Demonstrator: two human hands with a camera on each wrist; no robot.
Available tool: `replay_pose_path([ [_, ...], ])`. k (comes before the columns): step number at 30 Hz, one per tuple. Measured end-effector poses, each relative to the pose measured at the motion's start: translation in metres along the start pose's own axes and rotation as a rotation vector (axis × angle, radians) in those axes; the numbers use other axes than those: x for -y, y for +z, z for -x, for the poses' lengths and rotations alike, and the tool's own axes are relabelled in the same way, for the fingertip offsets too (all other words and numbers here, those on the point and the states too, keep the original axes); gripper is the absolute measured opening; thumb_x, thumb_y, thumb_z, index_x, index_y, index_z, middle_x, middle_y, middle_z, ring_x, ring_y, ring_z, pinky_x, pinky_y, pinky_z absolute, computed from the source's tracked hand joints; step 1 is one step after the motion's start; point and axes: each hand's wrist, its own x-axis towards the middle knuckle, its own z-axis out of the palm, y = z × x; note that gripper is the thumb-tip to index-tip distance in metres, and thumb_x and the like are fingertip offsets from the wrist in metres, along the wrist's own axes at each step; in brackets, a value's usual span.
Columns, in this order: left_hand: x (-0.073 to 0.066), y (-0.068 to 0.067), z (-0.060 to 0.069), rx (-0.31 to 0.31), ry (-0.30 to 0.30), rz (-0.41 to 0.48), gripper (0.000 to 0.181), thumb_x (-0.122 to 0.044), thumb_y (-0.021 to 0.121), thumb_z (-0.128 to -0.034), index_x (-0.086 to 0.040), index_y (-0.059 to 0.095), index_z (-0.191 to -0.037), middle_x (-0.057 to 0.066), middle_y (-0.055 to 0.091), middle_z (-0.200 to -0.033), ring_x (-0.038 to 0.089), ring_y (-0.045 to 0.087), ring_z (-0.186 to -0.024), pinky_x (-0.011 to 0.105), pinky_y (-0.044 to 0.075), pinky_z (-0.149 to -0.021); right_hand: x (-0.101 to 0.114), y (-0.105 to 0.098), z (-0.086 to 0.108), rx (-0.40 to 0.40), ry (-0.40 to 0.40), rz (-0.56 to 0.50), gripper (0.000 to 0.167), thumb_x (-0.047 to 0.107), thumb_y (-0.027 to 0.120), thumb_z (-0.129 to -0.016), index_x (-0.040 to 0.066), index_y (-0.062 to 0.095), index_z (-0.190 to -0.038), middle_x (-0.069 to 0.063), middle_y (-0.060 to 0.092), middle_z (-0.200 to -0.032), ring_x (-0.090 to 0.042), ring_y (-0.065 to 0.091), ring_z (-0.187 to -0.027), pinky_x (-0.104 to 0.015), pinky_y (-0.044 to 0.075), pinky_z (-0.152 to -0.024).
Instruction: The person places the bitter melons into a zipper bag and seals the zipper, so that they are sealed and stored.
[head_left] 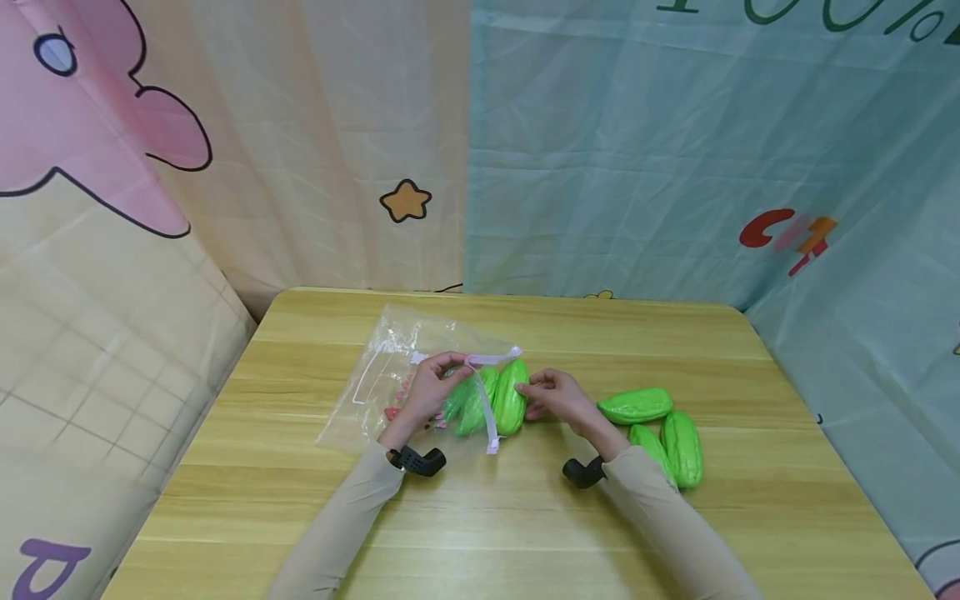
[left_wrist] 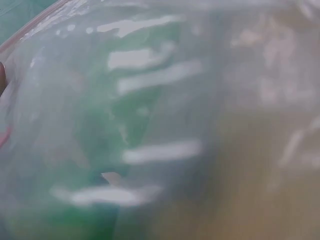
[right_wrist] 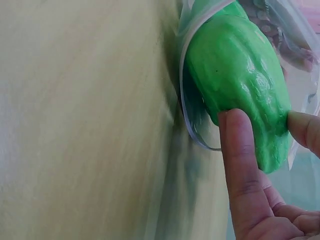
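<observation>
A clear plastic bag (head_left: 378, 367) with a pale zip edge lies on the table's left half, its mouth facing right. My left hand (head_left: 429, 390) pinches the upper edge of the mouth. Inside the bag are green fruit-like pieces and small pink items. One ridged green piece (head_left: 512, 398) lies at the mouth, partly out. My right hand (head_left: 557, 398) holds its near side between thumb and fingers; in the right wrist view the fingers (right_wrist: 242, 165) press on the green piece (right_wrist: 240, 70). The left wrist view shows mostly blurred bag plastic (left_wrist: 160, 120).
Several similar things lie right of my right hand: one green piece (head_left: 636, 406) at the back, another green piece (head_left: 682, 450) at the right, and a third partly behind the right sleeve. The wooden table (head_left: 480, 533) ends at hanging curtains (head_left: 600, 167) behind it.
</observation>
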Motion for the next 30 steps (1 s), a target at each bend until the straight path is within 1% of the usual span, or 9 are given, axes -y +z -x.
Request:
replay_pose_path([
  [3, 0.000, 0.000, 0.000, 0.016, 0.004, -0.012, 0.018, -0.001, 0.065, -0.0884, 0.011, 0.063, -0.102, 0.018, 0.067, -0.102, 0.013, 0.060, -0.094, 0.028, 0.049, -0.084, -0.001, 0.000, 0.001, -0.005, -0.004, -0.006, 0.038, 0.015, 0.066, -0.091, -0.009, 0.048, -0.114, -0.017, 0.058, -0.093, -0.023, 0.064, -0.069, -0.039, 0.056, -0.070],
  [7, 0.000, 0.000, 0.000, 0.034, 0.027, -0.023, 0.018, -0.001, 0.064, -0.0887, 0.011, 0.063, -0.102, 0.020, 0.067, -0.103, 0.013, 0.061, -0.095, 0.030, 0.049, -0.086, -0.002, 0.002, 0.003, -0.025, -0.005, 0.000, 0.038, 0.016, 0.068, -0.089, -0.007, 0.049, -0.113, -0.016, 0.058, -0.092, -0.023, 0.064, -0.069, -0.037, 0.056, -0.067],
  [11, 0.002, 0.000, -0.001, 0.029, 0.052, -0.035, 0.018, -0.001, 0.065, -0.0886, 0.010, 0.064, -0.102, 0.020, 0.067, -0.102, 0.013, 0.061, -0.095, 0.034, 0.047, -0.089, -0.001, 0.004, 0.005, -0.044, -0.030, 0.005, 0.040, 0.016, 0.070, -0.087, -0.006, 0.050, -0.112, -0.015, 0.058, -0.092, -0.022, 0.064, -0.069, -0.036, 0.056, -0.064],
  [14, 0.002, 0.001, -0.001, 0.018, 0.062, -0.041, 0.017, 0.000, 0.065, -0.0883, 0.010, 0.064, -0.102, 0.022, 0.067, -0.102, 0.011, 0.061, -0.095, 0.037, 0.046, -0.092, 0.009, 0.007, 0.016, -0.044, -0.045, 0.010, 0.040, 0.013, 0.070, -0.087, -0.009, 0.049, -0.113, -0.015, 0.058, -0.092, -0.028, 0.065, -0.072, -0.042, 0.056, -0.069],
  [18, 0.001, 0.001, 0.000, 0.006, 0.061, -0.038, 0.017, 0.000, 0.065, -0.0879, 0.010, 0.064, -0.102, 0.024, 0.066, -0.102, 0.013, 0.061, -0.096, 0.041, 0.044, -0.094, 0.008, 0.009, 0.018, -0.058, -0.058, 0.019, 0.043, 0.012, 0.071, -0.086, -0.009, 0.049, -0.115, -0.015, 0.057, -0.095, -0.033, 0.065, -0.076, -0.050, 0.054, -0.073],
  [21, 0.001, 0.002, 0.000, -0.002, 0.052, -0.040, 0.017, -0.001, 0.066, -0.0878, 0.010, 0.064, -0.101, 0.023, 0.066, -0.102, 0.016, 0.061, -0.098, 0.040, 0.043, -0.095, -0.002, 0.009, 0.011, -0.077, -0.094, 0.026, 0.044, 0.014, 0.074, -0.084, -0.007, 0.050, -0.114, -0.016, 0.057, -0.097, -0.032, 0.065, -0.073, -0.047, 0.055, -0.069],
  [25, 0.000, 0.002, 0.000, -0.011, 0.043, -0.050, 0.018, -0.001, 0.066, -0.0876, 0.009, 0.064, -0.102, 0.022, 0.066, -0.103, 0.016, 0.060, -0.099, 0.039, 0.043, -0.095, -0.004, 0.009, 0.011, -0.086, -0.145, 0.058, 0.043, 0.015, 0.076, -0.082, -0.005, 0.052, -0.111, -0.016, 0.057, -0.097, -0.032, 0.065, -0.071, -0.043, 0.056, -0.065],
  [28, -0.001, 0.002, 0.000, -0.015, 0.045, -0.048, 0.018, -0.001, 0.066, -0.0872, 0.010, 0.064, -0.101, 0.022, 0.066, -0.103, 0.015, 0.061, -0.098, 0.040, 0.043, -0.095, -0.004, 0.009, 0.010, -0.091, -0.157, 0.079, 0.042, 0.015, 0.077, -0.081, -0.004, 0.054, -0.110, -0.016, 0.057, -0.097, -0.029, 0.065, -0.069, -0.040, 0.056, -0.062],
  [30, -0.002, 0.001, -0.001, -0.016, 0.044, -0.047, 0.018, -0.001, 0.066, -0.0871, 0.010, 0.064, -0.101, 0.022, 0.066, -0.102, 0.013, 0.061, -0.097, 0.040, 0.043, -0.095, -0.002, 0.009, 0.010, -0.090, -0.150, 0.075, 0.042, 0.015, 0.077, -0.081, -0.004, 0.054, -0.110, -0.016, 0.057, -0.097, -0.027, 0.065, -0.068, -0.039, 0.056, -0.062],
])
